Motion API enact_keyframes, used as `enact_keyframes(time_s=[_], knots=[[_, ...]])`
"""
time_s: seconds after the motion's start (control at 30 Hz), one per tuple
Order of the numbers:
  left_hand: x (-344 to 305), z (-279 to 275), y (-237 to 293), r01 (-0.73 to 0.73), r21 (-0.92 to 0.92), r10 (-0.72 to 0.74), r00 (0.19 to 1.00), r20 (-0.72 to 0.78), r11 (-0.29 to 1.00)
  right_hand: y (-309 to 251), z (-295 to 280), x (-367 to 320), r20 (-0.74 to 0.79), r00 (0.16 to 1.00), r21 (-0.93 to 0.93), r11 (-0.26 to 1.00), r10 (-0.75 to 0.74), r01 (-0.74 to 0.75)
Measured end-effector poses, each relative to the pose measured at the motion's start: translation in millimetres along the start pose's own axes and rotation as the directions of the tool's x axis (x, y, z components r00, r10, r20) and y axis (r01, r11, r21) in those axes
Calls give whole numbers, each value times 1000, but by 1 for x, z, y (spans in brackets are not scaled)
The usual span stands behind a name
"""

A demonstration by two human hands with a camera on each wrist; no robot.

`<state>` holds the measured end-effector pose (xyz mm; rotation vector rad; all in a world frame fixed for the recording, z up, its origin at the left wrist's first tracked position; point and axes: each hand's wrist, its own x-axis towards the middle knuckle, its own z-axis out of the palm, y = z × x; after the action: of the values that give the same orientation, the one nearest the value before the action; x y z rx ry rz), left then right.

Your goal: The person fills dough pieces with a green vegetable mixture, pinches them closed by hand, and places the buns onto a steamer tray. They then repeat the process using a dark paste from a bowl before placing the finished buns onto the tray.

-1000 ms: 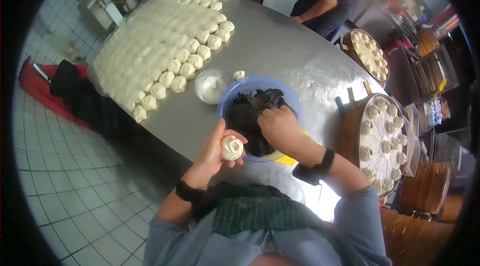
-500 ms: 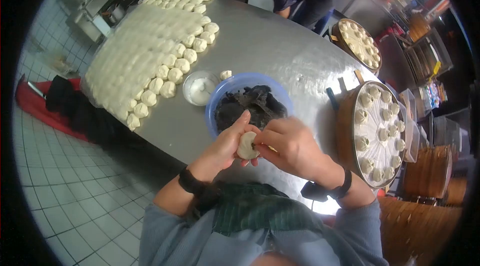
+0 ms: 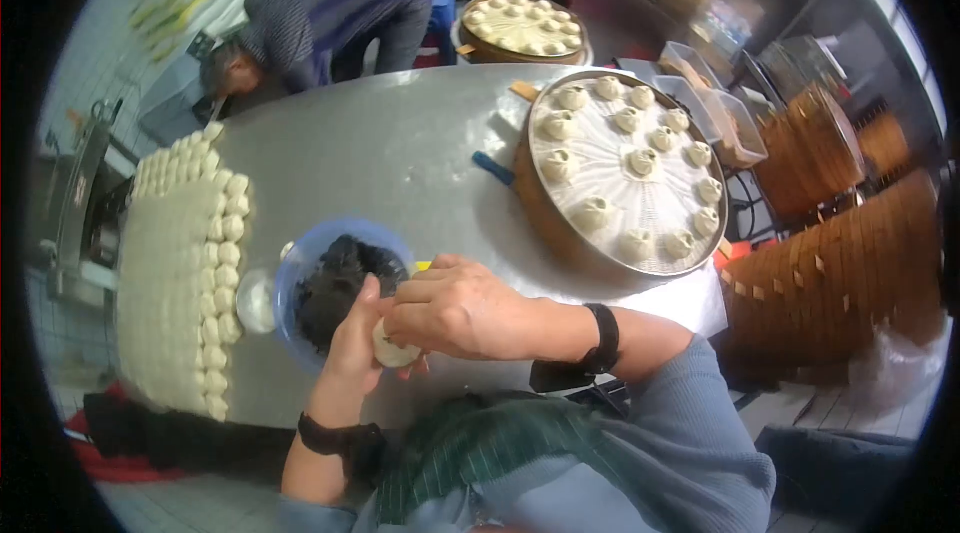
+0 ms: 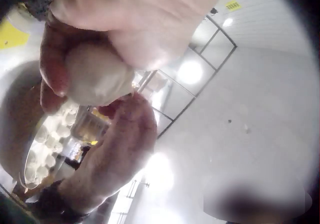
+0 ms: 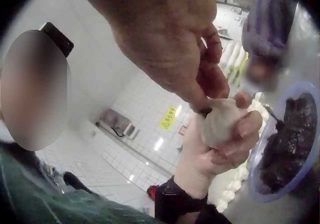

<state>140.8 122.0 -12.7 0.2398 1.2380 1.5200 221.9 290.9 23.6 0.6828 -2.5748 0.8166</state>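
A pale round dough bun (image 3: pixel 393 347) lies cupped in my left hand (image 3: pixel 352 341), whose fingers curl around its side. From above, my right hand (image 3: pixel 455 308) pinches the bun's top edge with thumb and fingertips. Pleats run down the bun (image 5: pixel 220 124) in the right wrist view, and a dark bit shows at the right thumb tip. Just behind both hands, a blue bowl (image 3: pixel 283 305) holds dark filling (image 3: pixel 330 308). Seen from below in the left wrist view, the bun (image 4: pixel 95 74) is smooth.
Rows of dough pieces (image 3: pixel 228 278) and a small bowl of white stuff (image 3: pixel 256 301) stand left on the steel table (image 3: pixel 370 148). A round steamer of pleated buns (image 3: pixel 640 183) is at right, another steamer (image 3: pixel 522 28) behind it. Someone (image 3: pixel 340 8) bends over beyond the table.
The head view has swung to the right, bringing the steamers nearer the middle. My right hand has come from the filling bowl to the bun and now pinches its edge.
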Motion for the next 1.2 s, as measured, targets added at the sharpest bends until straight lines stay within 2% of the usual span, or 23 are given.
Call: enact_keyframes(time_s=[0.07, 0.13, 0.2, 0.33, 0.4, 0.47, 0.5, 0.53, 0.6, 0.67, 0.73, 0.77, 0.8, 0.87, 0.9, 0.93, 0.97, 1.0, 1.03, 1.1, 1.13, 1.17, 1.2], knots=[[14, 13, 2, -75, -201, 69, 997, -39, 977, 3, -11, -14, -32, 995, 26, 995, 97, -97], [32, 28, -3, -83, -217, 71, 996, -63, 973, 10, -17, -29, -195, 957, 106, 974, 216, -198], [53, 42, -10, -110, -263, 76, 988, -134, 958, 16, -21, -49, -159, 961, 157, 967, 225, -200], [79, 77, -20, -19, -210, 9, 999, -44, 977, 40, -36, -92, -59, 913, 346, 866, 404, -361], [77, 83, -12, 57, -119, -54, 998, 26, 991, 68, -46, -126, -154, 809, 435, 774, 567, -460], [76, 74, -13, -32, -53, 30, 999, -38, 998, 93, -84, -159, -198, 548, 529, 559, 813, -638], [69, 66, -9, -100, -48, 94, 989, -113, 994, 131, -91, -189, -379, 478, 477, 610, 793, -633], [60, 59, -4, -154, -51, 136, 955, -263, 987, 149, -112, -209, -539, 450, 190, 623, 712, -759], [37, 32, -1, -278, 35, 261, 841, -474, 960, 198, -140, -260, -605, 232, 137, 387, 761, -912], [9, -4, -9, -380, 159, 386, 653, -651, 911, 224, -163, -292, -661, 151, 22, 220, 735, -975], [-21, -54, -29, -438, 168, 383, 465, -798, 883, 249, -172, -316, -707, 200, -37, 247, 678, -968], [-37, -76, -42, -459, 189, 378, 364, -851, 868, 258, -173, -322, -694, 173, -21, 221, 699, -975], [-48, -89, -52, -455, 188, 371, 356, -858, 871, 262, -176, -322, -685, 179, -24, 224, 706, -974], [-74, -116, -72, -513, 131, 259, 187, -947, 848, 266, -177, -319, -487, 95, -110, 47, 868, -993], [-91, -144, -93, -448, 134, 237, 182, -954, 884, 285, -178, -337, -493, 224, -240, 117, 841, -964], [-93, -150, -107, -384, 68, 132, 143, -981, 921, 293, -185, -337, -393, 138, -294, 18, 909, -956], [-102, -154, -119, -325, -4, 23, 80, -997, 946, 295, -186, -345, -454, 183, -319, 33, 872, -947], [-99, -134, -124, -147, 45, 65, 134, -989, 988, 304, -185, -365, -491, 376, -383, 192, 786, -903], [-103, -106, -122, -118, 101, 138, 366, -920, 988, 308, -182, -359, -563, 545, -560, 197, 622, -804], [-96, -102, -134, -268, -18, 140, 559, -817, 963, 261, -185, -288, -596, 455, -404, 243, 662, -882], [-88, -101, -133, -307, -20, 186, 624, -759, 951, 244, -183, -261, -529, 312, -176, 257, 789, -950], [-77, -103, -130, -314, -113, 108, 609, -786, 943, 232, -174, -245, -519, 439, -311, 315, 734, -896], [-66, -105, -126, -320, -208, 32, 609, -793, 924, 227, -152, -233, -480, 469, -110, 480, 742, -870]])
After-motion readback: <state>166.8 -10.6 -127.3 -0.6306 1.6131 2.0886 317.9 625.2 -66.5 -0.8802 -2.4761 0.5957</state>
